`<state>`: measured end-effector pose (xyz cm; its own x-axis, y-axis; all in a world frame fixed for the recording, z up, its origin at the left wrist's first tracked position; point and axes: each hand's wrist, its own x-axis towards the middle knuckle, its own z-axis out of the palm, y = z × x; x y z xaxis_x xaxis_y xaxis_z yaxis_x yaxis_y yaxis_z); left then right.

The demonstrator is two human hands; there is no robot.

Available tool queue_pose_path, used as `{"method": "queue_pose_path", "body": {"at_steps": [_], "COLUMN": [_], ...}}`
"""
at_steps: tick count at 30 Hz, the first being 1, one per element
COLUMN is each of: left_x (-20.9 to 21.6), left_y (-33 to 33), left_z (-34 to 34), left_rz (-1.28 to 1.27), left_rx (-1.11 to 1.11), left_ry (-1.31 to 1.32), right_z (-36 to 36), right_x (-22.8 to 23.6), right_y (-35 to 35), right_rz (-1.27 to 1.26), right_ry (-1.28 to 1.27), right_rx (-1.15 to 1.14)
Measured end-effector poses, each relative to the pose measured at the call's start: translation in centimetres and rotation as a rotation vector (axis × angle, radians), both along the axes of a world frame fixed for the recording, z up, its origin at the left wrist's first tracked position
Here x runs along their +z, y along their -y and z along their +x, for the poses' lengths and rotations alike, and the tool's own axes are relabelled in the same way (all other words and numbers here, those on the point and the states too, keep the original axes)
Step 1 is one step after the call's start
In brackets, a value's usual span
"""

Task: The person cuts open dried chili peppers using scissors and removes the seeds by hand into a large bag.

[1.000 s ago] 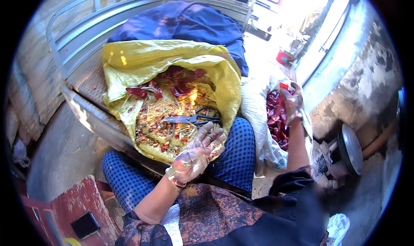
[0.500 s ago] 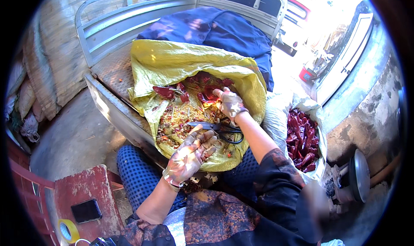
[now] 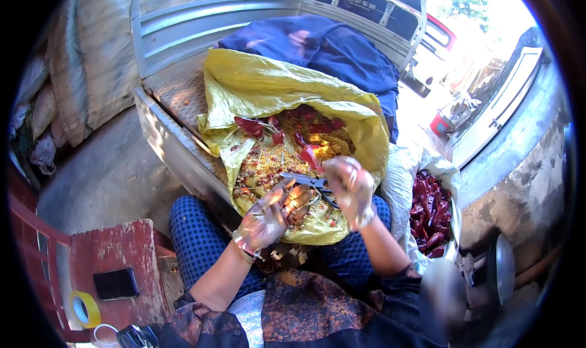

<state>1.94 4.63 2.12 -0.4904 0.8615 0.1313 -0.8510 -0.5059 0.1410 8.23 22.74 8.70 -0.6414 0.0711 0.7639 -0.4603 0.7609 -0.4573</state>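
My right hand (image 3: 351, 188), gloved and a little blurred, is pinched on a dried red chili pepper (image 3: 310, 156), which hangs out beyond the fingertips. Palm up, my left hand (image 3: 267, 218) wears a stained pale glove; its fingers are loosely curled but apart, with nothing visibly held. Between the hands lie scissors (image 3: 303, 178), blades toward the left and dark handles partly behind my right hand. Beneath them, a yellow woven sack (image 3: 268, 73) is spread wide, bearing yellow seeds (image 3: 274, 159) and stem bits. More dried red peppers (image 3: 250, 126) rest toward its far side.
The sack lies on a metal cart bed (image 3: 174, 92) with side rails, before a dark blue cloth (image 3: 317, 40). At right stands a white sack (image 3: 400, 171) full of red peppers. A worn red stool (image 3: 122, 244) at left carries a phone (image 3: 116, 284) and tape roll (image 3: 85, 309).
My right hand has drawn back toward me, bringing a pepper out of the sack's middle. My left hand has shifted slightly right, its fingers curling more. The whole view has shifted slightly.
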Motion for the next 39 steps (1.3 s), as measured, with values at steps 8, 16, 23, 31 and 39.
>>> {"method": "queue_pose_path", "body": {"at_steps": [8, 16, 23, 31, 39], "left_x": [-0.2, -2.0, -0.5, -3.1, -3.6], "left_y": [0.3, 1.1, 2.1, 2.3, 2.1], "left_z": [0.4, -0.5, -0.1, -1.0, -0.8], "left_rz": [-0.219, -0.235, -0.309, -0.046, -0.26], "left_rx": [0.125, 0.288, 0.25, -0.241, 0.069], "left_ry": [-0.312, -0.489, -0.6, -0.093, -0.736], "right_z": [2.7, 1.0, -0.3, -0.7, 0.0], "right_x": [-0.9, 1.4, 0.4, 1.6, -2.0], "right_y": [5.9, 5.2, 4.3, 4.8, 5.1], "right_rz": [0.504, 0.025, -0.749, 0.399, -0.92], "right_ry": [0.175, 0.285, 0.608, 0.262, 0.611], "right_rx": [0.088, 0.052, 0.715, 0.402, 0.563]}}
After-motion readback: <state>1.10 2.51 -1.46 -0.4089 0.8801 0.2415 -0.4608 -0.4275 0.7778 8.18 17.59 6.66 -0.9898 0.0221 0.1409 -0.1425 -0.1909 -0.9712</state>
